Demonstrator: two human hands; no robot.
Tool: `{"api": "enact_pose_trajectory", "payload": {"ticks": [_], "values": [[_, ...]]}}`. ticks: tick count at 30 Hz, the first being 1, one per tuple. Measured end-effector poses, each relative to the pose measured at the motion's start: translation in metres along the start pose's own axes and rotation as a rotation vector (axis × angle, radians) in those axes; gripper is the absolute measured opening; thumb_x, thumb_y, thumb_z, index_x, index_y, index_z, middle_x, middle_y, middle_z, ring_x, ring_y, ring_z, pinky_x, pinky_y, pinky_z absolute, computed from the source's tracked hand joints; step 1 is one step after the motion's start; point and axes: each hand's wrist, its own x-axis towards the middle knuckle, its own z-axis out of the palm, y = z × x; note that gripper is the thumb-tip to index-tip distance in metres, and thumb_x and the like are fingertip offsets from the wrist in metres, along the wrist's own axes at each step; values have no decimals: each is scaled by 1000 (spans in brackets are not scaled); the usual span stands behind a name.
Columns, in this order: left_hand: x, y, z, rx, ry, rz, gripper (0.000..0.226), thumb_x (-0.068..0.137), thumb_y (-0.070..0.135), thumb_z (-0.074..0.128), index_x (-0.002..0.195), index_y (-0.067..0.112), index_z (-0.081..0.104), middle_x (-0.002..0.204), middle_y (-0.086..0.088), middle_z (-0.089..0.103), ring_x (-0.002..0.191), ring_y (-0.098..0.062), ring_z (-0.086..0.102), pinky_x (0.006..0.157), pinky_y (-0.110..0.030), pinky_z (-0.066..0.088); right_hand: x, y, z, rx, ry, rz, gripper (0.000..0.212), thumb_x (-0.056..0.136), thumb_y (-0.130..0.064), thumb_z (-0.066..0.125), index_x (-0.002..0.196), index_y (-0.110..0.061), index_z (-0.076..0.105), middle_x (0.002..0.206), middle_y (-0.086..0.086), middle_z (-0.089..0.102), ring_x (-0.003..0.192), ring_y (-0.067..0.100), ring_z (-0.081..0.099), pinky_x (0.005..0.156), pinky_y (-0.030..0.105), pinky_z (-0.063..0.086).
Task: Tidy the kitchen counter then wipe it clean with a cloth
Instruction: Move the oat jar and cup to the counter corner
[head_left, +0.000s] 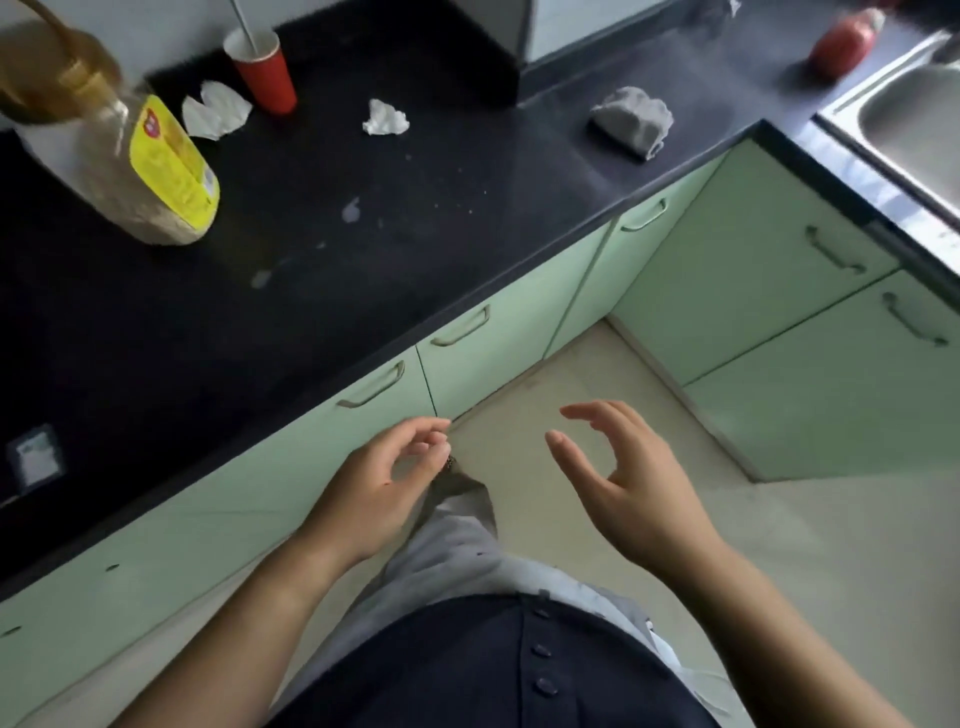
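Both the left hand (382, 486) and right hand (631, 480) are held loosely curled and empty before the cabinets. A crumpled grey cloth (631, 120) is seen on the speckled black counter (322, 270), near wadded white tissues (385, 118).

Matt black speckled counter (467, 218), crumpled grey cloth (631, 120), shiny metal sink (904, 119), clear plastic bottle (130, 156)

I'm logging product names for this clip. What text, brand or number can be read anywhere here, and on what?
None can be read.
Bottle's yellow label: red logo and print, too blurred.
Red cup: no print visible.
Red bottle: blurred, no text legible.
Small tag on the counter: too blurred.
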Motion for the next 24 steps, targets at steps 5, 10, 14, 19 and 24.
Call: {"api": "enact_pose_trajectory", "payload": {"ticks": [5,10,14,19,24], "values": [[75,21,-48,2,95,41,25,88,47,51,112,41,57,111,21,62,108,10,50,88,-16,38,90,-32,-11,-21,3,-73,46,84,-56,44,117,-26,54,121,-14,53,113,5,48,88,28,46],[124,36,-112,9,293,39,26,90,35,52,115,33,58,113,17,61,110,2,52,83,-11,35,182,-81,-11,-80,-77,-272,45,85,-53,48,120,-26,53,125,-12,52,112,6,49,84,19,35],[134,42,-164,67,474,49,26,89,32,56,115,31,58,113,13,61,109,0,54,84,-7,37,245,-130,-4,-106,-168,-463,46,85,-52,49,122,-26,52,126,-11,51,116,10,48,87,20,35],[139,62,-237,233,720,58,29,89,38,56,115,28,58,107,13,59,104,-3,55,85,-19,43,321,-195,8,-133,-254,-678,46,86,-51,51,124,-24,51,127,-10,50,116,10,47,87,23,40],[158,91,-301,382,978,96,38,82,42,49,110,20,62,102,11,59,98,-7,57,83,-24,43,395,-262,12,-139,-288,-850,47,86,-48,54,123,-19,53,124,-2,53,114,17,49,90,31,44]]}}
